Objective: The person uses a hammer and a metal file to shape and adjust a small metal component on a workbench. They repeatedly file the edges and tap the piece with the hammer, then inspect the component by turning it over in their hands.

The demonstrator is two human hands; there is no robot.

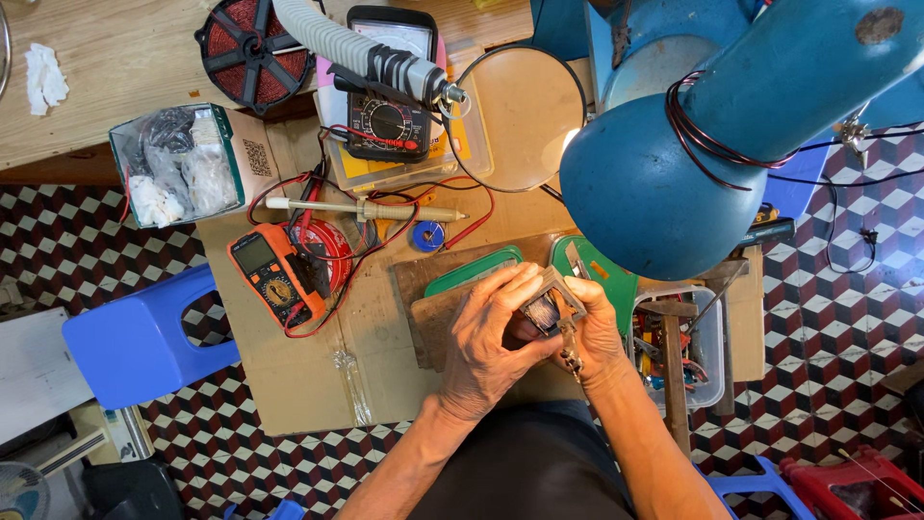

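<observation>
My left hand [489, 337] and my right hand [595, 332] meet over a wooden board [423, 308], both gripping a small square metal frame with a dark wound coil [549, 303] inside it. My left fingers curl round the near and left side of the coil piece. The right hand cups it from the right, and a thin metal tool [570, 349] sticks out downward between the hands. Which hand holds that tool cannot be told.
An orange multimeter [269, 274] with red leads lies to the left, and a soldering iron [366, 208] behind it. Further back are a black meter [387, 123], a magnifier lens [525, 116] and a red wire spool [252, 48]. A large blue motor housing [674, 183] overhangs the right; a blue stool [135, 337] stands left.
</observation>
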